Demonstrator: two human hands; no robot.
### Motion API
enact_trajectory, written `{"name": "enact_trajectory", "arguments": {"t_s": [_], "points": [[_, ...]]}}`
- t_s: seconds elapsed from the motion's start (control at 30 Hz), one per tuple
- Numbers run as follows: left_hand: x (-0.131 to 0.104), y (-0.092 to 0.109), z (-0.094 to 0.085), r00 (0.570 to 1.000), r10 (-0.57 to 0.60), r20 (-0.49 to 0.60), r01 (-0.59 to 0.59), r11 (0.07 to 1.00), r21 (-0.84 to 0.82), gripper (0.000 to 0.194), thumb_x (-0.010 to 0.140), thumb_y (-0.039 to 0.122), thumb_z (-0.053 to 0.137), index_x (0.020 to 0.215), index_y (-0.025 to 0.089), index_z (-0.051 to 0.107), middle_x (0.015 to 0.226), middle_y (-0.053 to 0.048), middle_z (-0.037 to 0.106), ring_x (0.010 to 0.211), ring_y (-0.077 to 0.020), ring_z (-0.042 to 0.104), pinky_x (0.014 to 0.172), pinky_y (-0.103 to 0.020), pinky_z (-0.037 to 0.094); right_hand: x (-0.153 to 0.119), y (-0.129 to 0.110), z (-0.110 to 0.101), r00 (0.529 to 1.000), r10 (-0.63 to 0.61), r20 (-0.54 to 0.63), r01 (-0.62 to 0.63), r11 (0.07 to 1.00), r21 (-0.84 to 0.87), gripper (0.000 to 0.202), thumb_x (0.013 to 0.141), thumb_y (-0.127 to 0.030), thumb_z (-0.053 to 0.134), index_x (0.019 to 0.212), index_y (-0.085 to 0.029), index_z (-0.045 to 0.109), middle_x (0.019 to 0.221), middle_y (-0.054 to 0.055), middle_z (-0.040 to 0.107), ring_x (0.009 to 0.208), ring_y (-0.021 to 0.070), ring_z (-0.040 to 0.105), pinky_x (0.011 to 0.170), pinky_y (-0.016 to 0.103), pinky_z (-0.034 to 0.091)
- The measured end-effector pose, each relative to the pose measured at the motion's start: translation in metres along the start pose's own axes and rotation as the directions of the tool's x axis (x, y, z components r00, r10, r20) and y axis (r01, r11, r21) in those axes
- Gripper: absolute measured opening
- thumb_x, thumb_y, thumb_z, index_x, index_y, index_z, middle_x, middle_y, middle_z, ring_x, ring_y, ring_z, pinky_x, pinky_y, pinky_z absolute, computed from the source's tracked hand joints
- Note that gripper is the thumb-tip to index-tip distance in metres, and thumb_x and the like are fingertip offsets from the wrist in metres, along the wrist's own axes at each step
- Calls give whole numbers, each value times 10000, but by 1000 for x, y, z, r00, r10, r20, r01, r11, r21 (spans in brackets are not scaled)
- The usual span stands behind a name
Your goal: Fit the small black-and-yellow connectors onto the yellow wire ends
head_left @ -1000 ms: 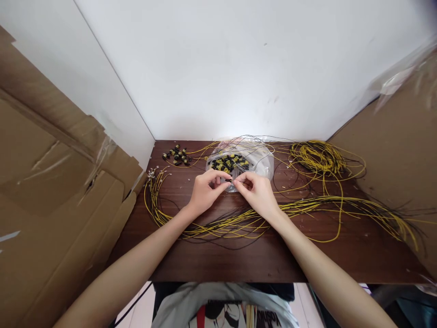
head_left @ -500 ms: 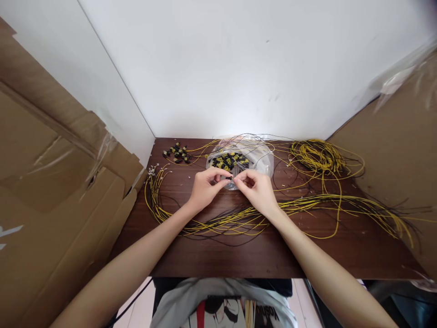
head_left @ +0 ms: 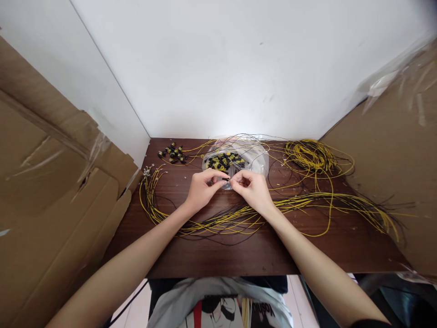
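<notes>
Over the front of a clear plastic bag (head_left: 260, 160), my two hands meet with their fingertips almost touching. My left hand (head_left: 201, 189) pinches a small black connector (head_left: 225, 179) between thumb and forefinger. From the other side my right hand (head_left: 255, 189) is closed in a pinch at the connector's end; whatever lies between those fingertips is too small to make out. Just behind the hands, several black and yellow connectors (head_left: 223, 161) lie in the bag. Below the wrists, a long bundle of yellow and black wires (head_left: 235, 223) stretches across the brown table (head_left: 218, 262).
A small pile of black and yellow connectors (head_left: 173, 153) sits at the back left. A coil of yellow and black wire (head_left: 309, 157) lies at the back right. Cardboard (head_left: 61, 191) stands on the left, more cardboard (head_left: 392, 159) on the right, and a white wall (head_left: 211, 68) behind.
The whole view has shifted slightly. Both hands keep their pinch over the bag, and the fingertips have moved a little against each other around the connector.
</notes>
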State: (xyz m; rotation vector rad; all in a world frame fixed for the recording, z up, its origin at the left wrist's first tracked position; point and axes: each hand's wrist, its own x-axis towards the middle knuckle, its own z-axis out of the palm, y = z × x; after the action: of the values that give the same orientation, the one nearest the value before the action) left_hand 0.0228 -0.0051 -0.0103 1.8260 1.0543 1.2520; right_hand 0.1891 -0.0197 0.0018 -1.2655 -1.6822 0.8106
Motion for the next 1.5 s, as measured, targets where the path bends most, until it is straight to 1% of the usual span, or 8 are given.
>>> {"name": "enact_trajectory", "arguments": {"t_s": [0.17,0.33,0.53,0.67,1.0,1.1,1.27,1.5], "points": [[2,2,0,993,-119,-17,117,987,-108,115,702,180,693,809,150,724,572,23,521,531,-78,413,514,-202,334,1,2,-1,998,64,-5,-63,994,87,173,752,-313,607,735,-150,661,661,31,639,544,129,513,531,253,389],[3,2,1,989,-145,-13,142,979,-148,128,693,204,702,810,157,723,604,13,561,551,-82,449,524,-198,361,2,5,-1,996,85,-18,-80,982,173,185,747,-327,629,777,-148,669,709,41,660,576,133,532,548,251,403],[4,0,1,982,-191,14,190,966,-177,171,710,239,690,853,148,716,744,-33,667,652,-115,555,610,-220,430,1,3,-1,999,-4,-37,7,997,73,145,761,-272,614,819,-153,672,750,38,664,544,107,483,522,232,384],[4,0,0,979,-204,19,204,961,-188,178,721,239,680,867,141,708,769,-41,675,669,-117,568,613,-217,434,1,0,-3,998,-28,-50,27,1000,-3,132,771,-254,591,794,-149,667,732,33,657,527,99,464,502,223,366],[3,0,1,988,-148,40,152,978,-140,139,725,213,673,837,143,714,721,-38,663,635,-118,562,557,-215,421,-1,0,-1,999,-16,-49,14,999,-44,115,741,-236,583,751,-147,656,710,36,652,529,110,485,508,234,381],[2,0,1,990,-134,50,140,980,-141,139,723,209,674,837,143,718,671,-23,641,563,-95,515,522,-207,392,0,1,-1,999,-15,-42,14,1000,-28,104,740,-231,579,742,-152,647,715,39,653,555,124,516,531,247,403],[1,-2,2,991,-126,52,131,983,-130,151,729,215,671,852,139,715,728,-44,666,580,-103,528,536,-213,395,0,2,0,999,44,-20,-43,999,32,103,733,-235,585,742,-153,648,692,33,645,544,123,512,511,248,387],[-2,-3,2,999,-32,25,32,999,-3,140,754,226,648,852,158,722,595,4,551,537,-87,439,523,-206,346,-1,0,1,996,89,-29,-87,993,85,101,713,-243,602,718,-148,639,665,28,646,542,121,524,521,244,405]]}}
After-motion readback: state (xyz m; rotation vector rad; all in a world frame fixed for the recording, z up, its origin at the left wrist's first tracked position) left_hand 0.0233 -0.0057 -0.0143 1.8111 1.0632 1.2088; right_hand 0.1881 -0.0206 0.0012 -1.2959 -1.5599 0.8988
